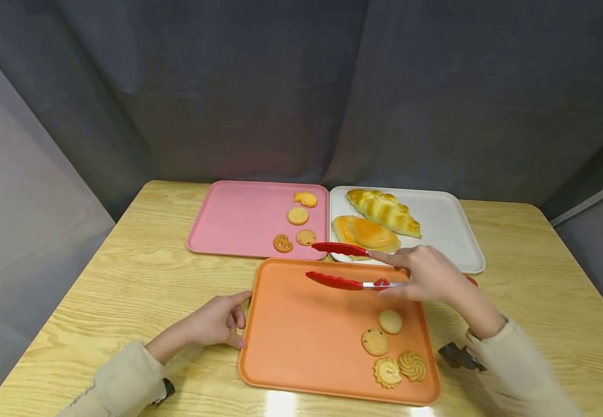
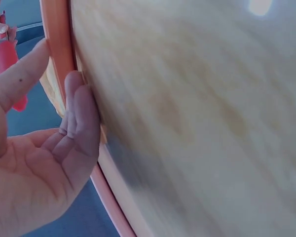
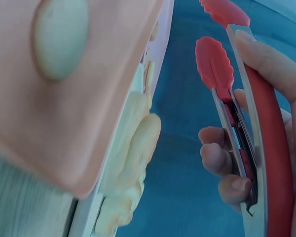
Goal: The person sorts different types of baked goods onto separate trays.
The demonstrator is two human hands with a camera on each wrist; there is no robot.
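Observation:
My right hand (image 1: 431, 275) grips red-tipped metal tongs (image 1: 340, 282) above the back part of the orange tray (image 1: 301, 330); the tong tips point left, are spread apart and hold nothing. In the right wrist view, fingers and thumb wrap round the tongs' red handle (image 3: 271, 148). The left hand (image 1: 213, 321) touches the left rim of the orange tray, its fingers fairly relaxed; in the left wrist view, the hand (image 2: 44, 148) lies against that rim. On the orange tray's right side are a plain round cookie (image 1: 390, 321), a speckled cookie (image 1: 375, 342), a scalloped cookie (image 1: 387, 372) and a swirled cookie (image 1: 412, 366).
Behind, a pink tray (image 1: 249, 217) bears a fish-shaped cracker (image 1: 305, 199), a round biscuit (image 1: 298, 216), a speckled cookie (image 1: 306, 237) and a pretzel (image 1: 283, 243). Beside it, a white tray (image 1: 444, 231) bears a braided bread (image 1: 385, 211) and another bread (image 1: 364, 233). Dark curtains hang behind.

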